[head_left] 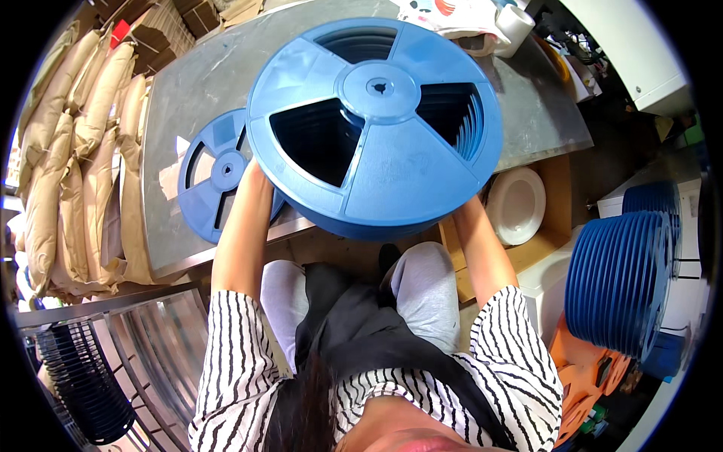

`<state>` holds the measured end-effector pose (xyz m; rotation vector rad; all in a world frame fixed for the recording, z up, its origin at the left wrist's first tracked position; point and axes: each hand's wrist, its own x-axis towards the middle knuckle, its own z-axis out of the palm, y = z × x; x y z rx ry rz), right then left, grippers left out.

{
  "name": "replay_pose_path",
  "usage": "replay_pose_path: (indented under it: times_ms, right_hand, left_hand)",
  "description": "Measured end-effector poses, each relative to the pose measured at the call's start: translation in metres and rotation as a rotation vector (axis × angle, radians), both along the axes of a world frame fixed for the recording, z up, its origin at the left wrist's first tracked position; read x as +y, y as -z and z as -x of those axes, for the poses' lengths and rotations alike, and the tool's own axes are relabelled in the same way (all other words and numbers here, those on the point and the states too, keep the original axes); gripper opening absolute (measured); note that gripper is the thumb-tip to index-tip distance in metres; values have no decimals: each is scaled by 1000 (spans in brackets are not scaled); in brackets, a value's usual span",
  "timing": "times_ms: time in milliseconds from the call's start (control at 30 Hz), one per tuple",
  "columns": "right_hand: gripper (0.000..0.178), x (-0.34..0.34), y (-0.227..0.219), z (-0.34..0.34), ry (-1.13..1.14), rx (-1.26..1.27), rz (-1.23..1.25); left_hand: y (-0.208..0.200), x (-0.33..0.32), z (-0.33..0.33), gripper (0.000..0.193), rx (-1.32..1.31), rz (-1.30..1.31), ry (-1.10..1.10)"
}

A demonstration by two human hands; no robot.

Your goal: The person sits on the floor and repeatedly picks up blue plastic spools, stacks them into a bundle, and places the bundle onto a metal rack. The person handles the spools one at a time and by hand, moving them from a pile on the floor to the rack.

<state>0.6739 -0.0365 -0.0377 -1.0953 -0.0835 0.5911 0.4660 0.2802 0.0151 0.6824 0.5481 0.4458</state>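
Blue, probably stiff, slick plastic: in the head view the reel stack [410, 169] is held over the table's [203, 83] near edge. Likely heavy, it wants support beneath opposite rims. Both hands are hidden; I cannot tell how the fingers sit.

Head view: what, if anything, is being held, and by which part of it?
The stack of blue reels, apparently by its near left and right sides; the exact grip is hidden behind it.
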Motion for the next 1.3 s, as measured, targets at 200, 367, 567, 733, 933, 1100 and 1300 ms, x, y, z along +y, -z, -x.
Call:
replay_pose_path:
  times_ms: [200, 367, 567, 733, 933, 1100, 1300]
  right_hand:
    - [26, 9, 0, -13, -58, -3, -14]
    - [27, 6, -12, -17, -30, 123, 30]
    - [50, -13, -100, -37, 224, -338, 272]
    - [69, 1, -165, -65, -261, -330, 351]
    - [53, -2, -171, -48, -436, -162, 198]
    - [54, -1, -182, -18, -324, -255, 86]
    - [50, -14, -187, 4, -281, -282, -62]
  left_hand:
    - [1, 15, -24, 46, -33, -38, -9]
    - [-5, 33, -32, 47, -76, -153, -39]
    - [-97, -39, 22, 57, -12, -77, -152]
    - [-126, -68, 26, 57, 251, -294, -100]
    - [-138, -88, 23, 65, 387, -96, -10]
    - [-129, -84, 42, 40, 316, -114, -87]
    - [-124, -117, 61, 26, 149, -190, -231]
